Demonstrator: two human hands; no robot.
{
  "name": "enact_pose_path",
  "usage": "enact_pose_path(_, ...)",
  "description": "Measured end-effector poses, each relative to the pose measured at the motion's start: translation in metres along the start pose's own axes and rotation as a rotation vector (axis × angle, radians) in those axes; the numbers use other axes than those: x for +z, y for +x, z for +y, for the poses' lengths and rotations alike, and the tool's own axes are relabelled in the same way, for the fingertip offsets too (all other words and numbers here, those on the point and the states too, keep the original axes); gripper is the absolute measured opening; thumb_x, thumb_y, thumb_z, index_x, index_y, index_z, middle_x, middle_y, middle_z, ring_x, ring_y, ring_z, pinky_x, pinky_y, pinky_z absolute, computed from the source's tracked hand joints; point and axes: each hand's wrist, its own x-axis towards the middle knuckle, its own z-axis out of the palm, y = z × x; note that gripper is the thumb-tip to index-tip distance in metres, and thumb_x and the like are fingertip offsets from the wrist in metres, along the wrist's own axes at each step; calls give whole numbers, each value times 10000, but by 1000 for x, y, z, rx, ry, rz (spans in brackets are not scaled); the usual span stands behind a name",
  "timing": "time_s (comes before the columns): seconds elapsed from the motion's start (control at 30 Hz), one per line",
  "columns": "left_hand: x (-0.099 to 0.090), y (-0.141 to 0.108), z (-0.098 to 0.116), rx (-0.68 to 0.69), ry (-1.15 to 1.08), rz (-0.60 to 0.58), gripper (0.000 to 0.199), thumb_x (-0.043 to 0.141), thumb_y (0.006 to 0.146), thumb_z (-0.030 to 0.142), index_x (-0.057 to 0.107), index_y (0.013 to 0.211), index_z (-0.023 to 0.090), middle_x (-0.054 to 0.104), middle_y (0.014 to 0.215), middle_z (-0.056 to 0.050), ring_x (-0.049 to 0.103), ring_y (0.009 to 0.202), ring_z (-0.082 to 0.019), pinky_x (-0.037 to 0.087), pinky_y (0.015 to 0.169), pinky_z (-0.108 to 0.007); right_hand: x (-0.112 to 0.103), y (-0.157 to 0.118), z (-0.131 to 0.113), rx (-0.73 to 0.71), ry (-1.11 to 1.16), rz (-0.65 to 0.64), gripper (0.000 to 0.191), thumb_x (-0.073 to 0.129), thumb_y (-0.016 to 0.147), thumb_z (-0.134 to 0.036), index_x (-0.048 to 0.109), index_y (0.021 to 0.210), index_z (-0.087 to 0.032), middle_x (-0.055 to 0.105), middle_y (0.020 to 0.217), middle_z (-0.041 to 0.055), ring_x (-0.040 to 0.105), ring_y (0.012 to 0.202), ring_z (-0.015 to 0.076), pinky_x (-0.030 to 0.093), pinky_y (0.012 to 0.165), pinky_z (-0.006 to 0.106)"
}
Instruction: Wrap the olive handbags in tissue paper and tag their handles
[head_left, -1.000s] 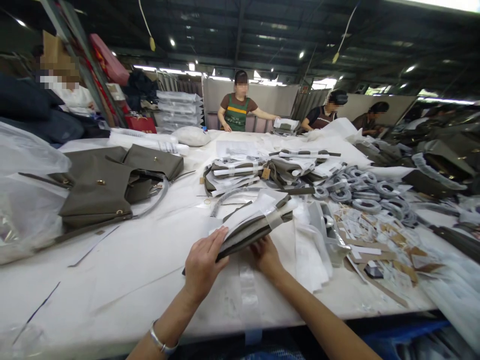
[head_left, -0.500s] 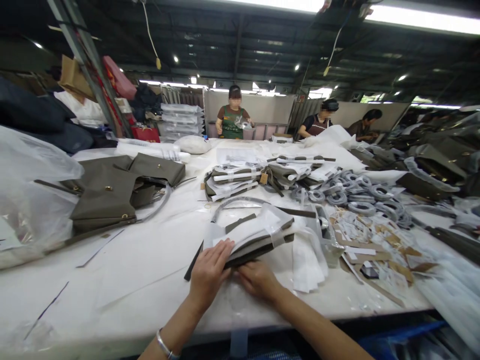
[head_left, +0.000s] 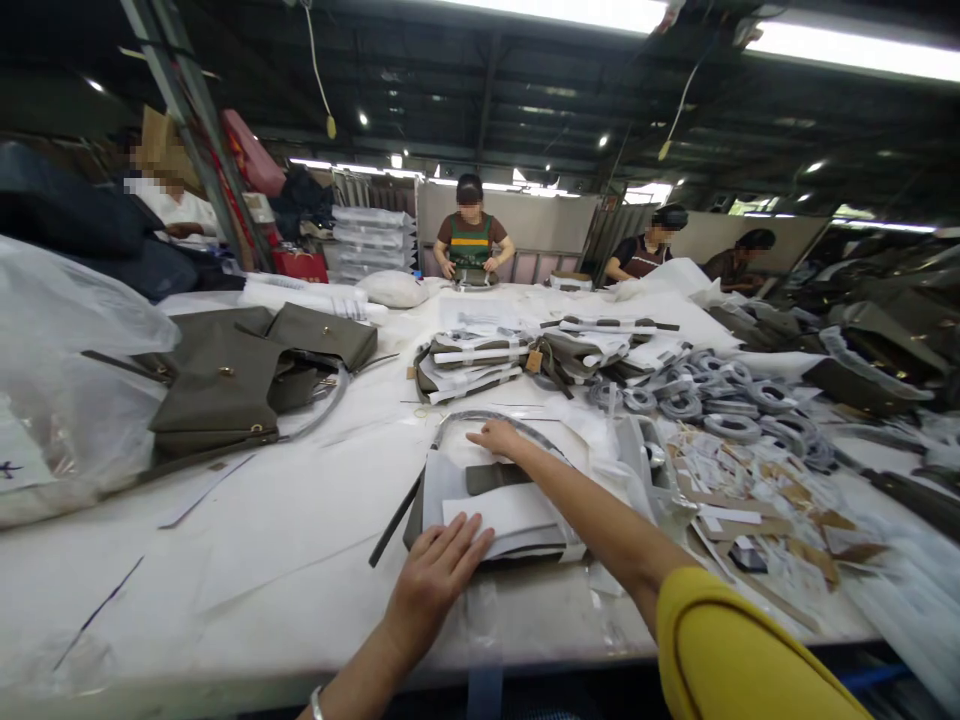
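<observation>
A dark olive bag [head_left: 415, 523] lies flat on the white table in front of me, partly covered by white paper sheets [head_left: 501, 508]. Its wrapped grey handle [head_left: 454, 422] arches out behind it toward the far side. My left hand [head_left: 450, 565] rests open on the near edge of the paper and bag, fingers spread. Stretched across the bag, my right hand [head_left: 496, 438] is at the handle loop, index finger extended and the other fingers partly hidden. Whether it touches the handle is unclear. A dark strap [head_left: 395, 525] sticks out at the bag's left.
Olive bags [head_left: 217, 385] lie at left beside clear plastic [head_left: 82, 400]. Wrapped bag pieces [head_left: 472, 355] sit beyond, with grey coiled straps [head_left: 731, 428] to the right. Tags [head_left: 780, 480] and a clear bin [head_left: 660, 470] are near my right. A co-worker [head_left: 471, 235] stands across the table.
My right hand has left the bag's near edge and reached forward to the handle. The bag and papers now lie flatter, and my left hand has stayed on the near edge.
</observation>
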Motion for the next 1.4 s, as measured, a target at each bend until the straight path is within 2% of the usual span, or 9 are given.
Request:
enact_pose_path(0.13,1,-5,0,19,-19,17,427,448,979,95,533,1378,223,602,1360,-70,569,1257,-206,468,972,-331,24,21,6,112,49,-75,292,726,823,-392,610,691,-159,627,689,7,572,653,132,473,660,285)
enact_pose_path(0.27,-1,-4,-3,25,-34,-22,420,464,986,128,516,1392,223,585,1380,-71,558,1271,-210,467,970,-331,34,28,8,111,203,-137,285,649,899,-383,589,754,-146,543,637,-54,462,512,74,419,535,223)
enact_pose_path(0.43,-5,7,-3,48,-58,59,390,436,992,108,567,1342,220,628,1327,-51,594,1223,-189,473,947,-313,40,31,4,17,388,-160,215,729,799,-337,653,750,-141,530,543,-68,413,483,70,344,519,225)
enact_pose_path(0.57,-5,15,10,16,-51,94,367,424,1003,126,588,1319,213,626,1326,-42,597,1218,-199,474,929,-327,47,29,4,-23,464,-108,214,759,716,-331,673,697,-135,504,480,-64,379,478,74,291,501,230)
enact_pose_path(0.77,3,12,31,-65,-34,81,365,389,1021,140,587,1319,216,614,1346,-29,579,1236,-191,444,951,-331,35,17,-5,-132,569,-49,258,733,700,-388,678,707,-137,581,541,-38,454,516,87,361,536,225)
enact_pose_path(0.9,5,10,31,-66,-45,54,364,404,1019,149,569,1336,220,602,1365,-24,568,1248,-185,438,955,-332,13,-9,-20,-275,609,-68,287,722,719,-420,717,774,-139,683,673,13,576,634,122,455,644,252)
enact_pose_path(1.07,2,10,30,-59,-45,-13,389,356,1028,154,541,1366,208,588,1381,-51,557,1262,-198,436,966,-345,-9,-71,-19,-409,552,-89,232,741,744,-396,758,754,-164,736,744,23,655,728,168,505,727,276)
enact_pose_path(1.3,2,8,27,-29,-42,-30,401,356,1019,138,514,1385,174,608,1359,-93,566,1244,-211,442,968,-366,-8,-151,12,-648,368,-48,147,649,878,-252,781,933,-217,773,972,43,722,912,181,557,866,292)
enact_pose_path(1.4,2,7,27,-33,-71,-56,389,376,1013,146,519,1374,162,641,1311,-101,599,1187,-213,450,977,-383,-2,-168,24,-736,238,-44,250,577,890,-125,768,1010,-233,750,1066,49,706,984,159,552,913,279)
